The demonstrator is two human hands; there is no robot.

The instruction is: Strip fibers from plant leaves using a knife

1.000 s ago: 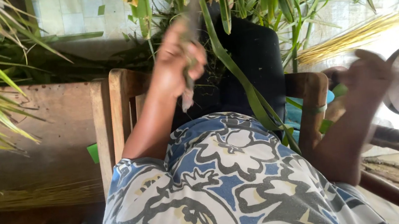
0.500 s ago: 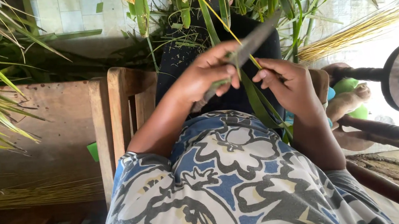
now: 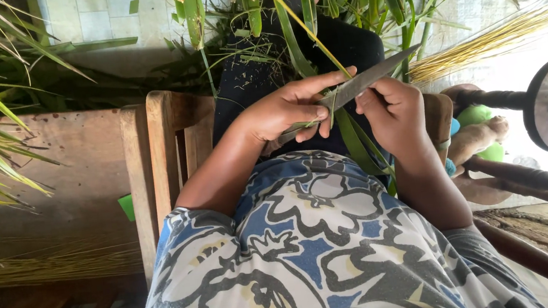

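Head view: both hands now drawn in together above lap, where a second ago left hand reached up into leaves and right hand stretched aside; stripping work under way. Left hand closed around knife handle, blade angled up-right. Right hand pinches green leaf strip, just beside blade, thumb touching it.

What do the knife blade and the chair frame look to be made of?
The knife blade looks like dull grey metal: flat, thin, tapering to a point, faintly shiny. The chair frame looks like bare, unpainted wood: pale brown with visible grain and worn edges.
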